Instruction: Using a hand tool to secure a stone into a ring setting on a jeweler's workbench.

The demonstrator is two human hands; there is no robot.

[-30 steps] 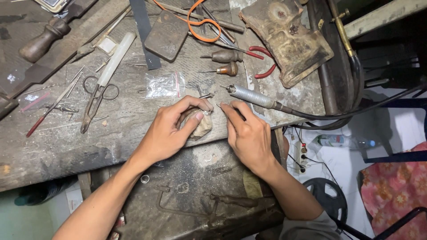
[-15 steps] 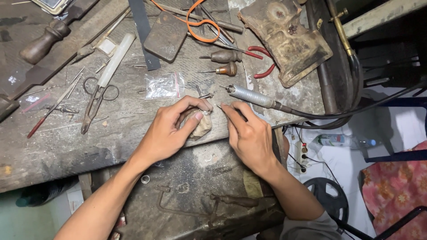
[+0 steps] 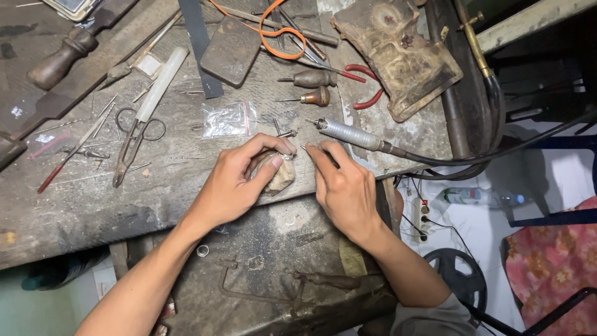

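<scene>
Workpiece: a small silvery piece [image 3: 287, 157], too small to make out in detail, sits on top of a rounded tan block [image 3: 278, 176] at the front edge of the worn wooden bench [image 3: 93, 205].
Left hand [image 3: 233, 183]: curled around the block, thumb and forefinger pinched on the silvery piece.
Right hand [image 3: 343, 186]: fingers closed, forefinger tip at the piece; whether it holds a tool cannot be told.
Just behind: metal rotary handpiece [image 3: 351, 134] with black cable, lying near the fingertips.
Further back: clear plastic bag [image 3: 229, 118], scissors [image 3: 134, 140], two wooden-handled gravers [image 3: 311, 87], red-handled pliers [image 3: 364, 84].
</scene>
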